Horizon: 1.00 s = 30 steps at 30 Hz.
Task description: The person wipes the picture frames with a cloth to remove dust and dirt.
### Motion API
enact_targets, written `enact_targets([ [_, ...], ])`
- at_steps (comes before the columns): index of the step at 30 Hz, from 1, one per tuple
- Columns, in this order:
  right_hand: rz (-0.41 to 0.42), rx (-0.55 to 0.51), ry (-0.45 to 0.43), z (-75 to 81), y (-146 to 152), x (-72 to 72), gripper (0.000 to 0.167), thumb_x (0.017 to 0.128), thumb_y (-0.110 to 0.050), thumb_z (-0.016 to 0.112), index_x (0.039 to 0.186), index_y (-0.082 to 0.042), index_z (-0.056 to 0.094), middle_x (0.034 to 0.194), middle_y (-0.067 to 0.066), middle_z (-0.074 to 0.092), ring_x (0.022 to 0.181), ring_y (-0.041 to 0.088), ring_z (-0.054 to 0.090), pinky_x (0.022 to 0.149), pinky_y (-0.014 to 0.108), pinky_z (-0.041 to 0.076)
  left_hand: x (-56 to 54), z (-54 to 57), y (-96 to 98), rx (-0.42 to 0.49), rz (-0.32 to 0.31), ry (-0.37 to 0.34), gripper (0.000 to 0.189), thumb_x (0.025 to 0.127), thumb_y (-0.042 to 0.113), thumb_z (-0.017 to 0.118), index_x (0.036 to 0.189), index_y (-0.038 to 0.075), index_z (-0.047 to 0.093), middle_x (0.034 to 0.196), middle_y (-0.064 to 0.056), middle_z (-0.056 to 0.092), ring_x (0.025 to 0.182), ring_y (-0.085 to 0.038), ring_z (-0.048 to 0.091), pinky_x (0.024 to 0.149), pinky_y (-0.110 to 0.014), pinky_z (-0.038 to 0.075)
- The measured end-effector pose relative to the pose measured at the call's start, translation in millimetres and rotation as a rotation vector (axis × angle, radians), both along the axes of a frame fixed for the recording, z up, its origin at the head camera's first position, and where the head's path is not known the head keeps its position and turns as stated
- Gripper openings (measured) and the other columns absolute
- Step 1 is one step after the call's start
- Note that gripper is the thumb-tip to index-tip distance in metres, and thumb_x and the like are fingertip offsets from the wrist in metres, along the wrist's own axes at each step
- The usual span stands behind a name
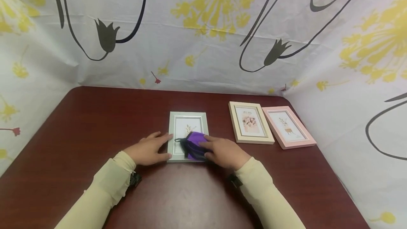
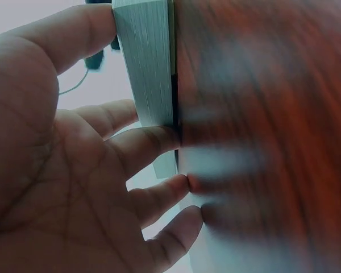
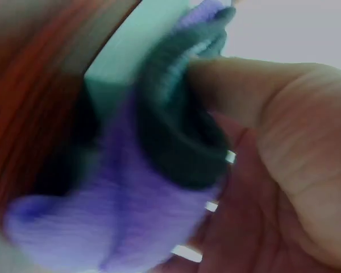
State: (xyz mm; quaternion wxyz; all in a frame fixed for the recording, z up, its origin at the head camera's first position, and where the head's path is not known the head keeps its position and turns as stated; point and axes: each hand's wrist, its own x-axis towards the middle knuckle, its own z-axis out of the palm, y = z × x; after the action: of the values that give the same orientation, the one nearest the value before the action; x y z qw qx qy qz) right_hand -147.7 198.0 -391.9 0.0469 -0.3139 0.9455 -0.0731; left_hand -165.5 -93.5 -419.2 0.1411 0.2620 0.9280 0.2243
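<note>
A pale green picture frame (image 1: 172, 126) lies face up on the dark red-brown table, with a small plant print inside. My left hand (image 1: 147, 150) rests at its left side; in the left wrist view the thumb (image 2: 74, 34) touches the frame's edge and the other fingers spread along the side, down by the tabletop. A folded purple cloth (image 1: 196, 138) with dark edging and a small loop is in my right hand (image 1: 227, 154). It lies over the lower right of the frame. The right wrist view shows the thumb pinching the cloth's dark edging (image 3: 182, 162).
To the right, a cream picture frame (image 1: 233, 119) with a flower print lies beside a pink picture frame (image 1: 275, 133), their edges close together. White patterned fabric (image 1: 178, 63) hangs behind the table (image 1: 111, 116) and along both sides.
</note>
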Motion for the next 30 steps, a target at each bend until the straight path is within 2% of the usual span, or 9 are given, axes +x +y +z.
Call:
enact_targets([
  [3, -0.032, 0.006, -0.043, -1.6, -0.5, -20.3, 0.048, 0.096, -0.025, 0.065, 0.142, -0.015, 0.057, 0.150, 0.018, 0.045, 0.120, 0.037, 0.059, 0.100, 0.047, 0.048, -0.4, -1.1, 0.8, -0.001, -0.007, 0.002, 0.074, 0.094, 0.045, 0.065, 0.155, 0.013, 0.036, 0.150, -0.019, 0.045, 0.144, -0.045, 0.024, 0.109, -0.068, 0.024],
  [10, -0.092, 0.003, -0.112, -7.7, -1.4, -79.4, 0.051, 0.101, -0.024, 0.059, 0.149, -0.014, 0.047, 0.156, 0.018, 0.035, 0.134, 0.038, 0.045, 0.111, 0.046, 0.036, -0.5, -0.8, 2.2, -0.006, -0.006, -0.035, 0.075, 0.094, 0.045, 0.064, 0.156, 0.013, 0.034, 0.151, -0.021, 0.041, 0.145, -0.043, 0.023, 0.108, -0.070, 0.022],
  [13, -0.118, -0.030, -0.152, -11.1, 0.0, -92.4, 0.051, 0.101, -0.025, 0.058, 0.150, -0.016, 0.045, 0.158, 0.015, 0.032, 0.139, 0.035, 0.040, 0.114, 0.045, 0.032, -0.1, 0.0, 1.7, -0.003, 0.002, -0.045, 0.076, 0.094, 0.046, 0.064, 0.156, 0.014, 0.034, 0.152, -0.022, 0.040, 0.146, -0.042, 0.023, 0.109, -0.070, 0.021],
  [15, -0.115, -0.041, -0.165, -11.1, 0.1, -95.6, 0.051, 0.101, -0.024, 0.058, 0.150, -0.016, 0.046, 0.158, 0.015, 0.032, 0.139, 0.035, 0.039, 0.114, 0.045, 0.032, -0.5, 0.3, 1.1, -0.007, 0.010, -0.045, 0.076, 0.094, 0.046, 0.064, 0.156, 0.014, 0.035, 0.152, -0.022, 0.040, 0.146, -0.042, 0.023, 0.109, -0.069, 0.022],
  [19, -0.067, -0.063, -0.149, -8.6, 0.2, -90.9, 0.049, 0.100, -0.022, 0.059, 0.147, -0.014, 0.050, 0.155, 0.018, 0.036, 0.136, 0.036, 0.043, 0.112, 0.045, 0.035, -1.2, 1.7, -0.2, -0.004, 0.021, -0.048, 0.075, 0.093, 0.046, 0.065, 0.155, 0.015, 0.036, 0.152, -0.021, 0.040, 0.146, -0.041, 0.024, 0.108, -0.069, 0.022],
  [22, -0.028, -0.115, -0.150, -7.0, 4.1, -76.9, 0.047, 0.098, -0.019, 0.062, 0.144, -0.012, 0.054, 0.153, 0.018, 0.038, 0.133, 0.035, 0.047, 0.110, 0.043, 0.038, -1.9, 2.5, -0.2, 0.005, 0.022, -0.051, 0.076, 0.093, 0.047, 0.066, 0.155, 0.016, 0.036, 0.152, -0.021, 0.041, 0.146, -0.041, 0.024, 0.108, -0.070, 0.022],
  [24, 0.008, -0.150, -0.145, -7.3, 7.3, -62.2, 0.046, 0.097, -0.018, 0.064, 0.142, -0.011, 0.056, 0.152, 0.019, 0.040, 0.131, 0.034, 0.049, 0.108, 0.042, 0.040, -2.2, 2.9, -0.4, 0.014, 0.027, -0.051, 0.076, 0.092, 0.047, 0.066, 0.155, 0.017, 0.037, 0.152, -0.021, 0.041, 0.146, -0.040, 0.024, 0.108, -0.070, 0.022],
  [28, 0.083, -0.159, -0.105, -11.2, 13.3, -24.0, 0.045, 0.096, -0.018, 0.065, 0.139, -0.010, 0.059, 0.149, 0.022, 0.042, 0.126, 0.036, 0.054, 0.105, 0.043, 0.044, -1.2, 3.0, -0.1, 0.020, 0.029, -0.049, 0.075, 0.092, 0.047, 0.067, 0.155, 0.017, 0.037, 0.153, -0.020, 0.039, 0.146, -0.041, 0.024, 0.108, -0.070, 0.022],
  [30, 0.090, -0.157, -0.092, -12.4, 14.9, -6.2, 0.045, 0.096, -0.018, 0.065, 0.139, -0.011, 0.059, 0.148, 0.022, 0.044, 0.123, 0.036, 0.056, 0.103, 0.043, 0.046, -0.4, 2.2, 0.0, 0.022, 0.024, -0.052, 0.075, 0.092, 0.047, 0.067, 0.154, 0.018, 0.038, 0.154, -0.018, 0.038, 0.146, -0.041, 0.023, 0.108, -0.070, 0.022],
])
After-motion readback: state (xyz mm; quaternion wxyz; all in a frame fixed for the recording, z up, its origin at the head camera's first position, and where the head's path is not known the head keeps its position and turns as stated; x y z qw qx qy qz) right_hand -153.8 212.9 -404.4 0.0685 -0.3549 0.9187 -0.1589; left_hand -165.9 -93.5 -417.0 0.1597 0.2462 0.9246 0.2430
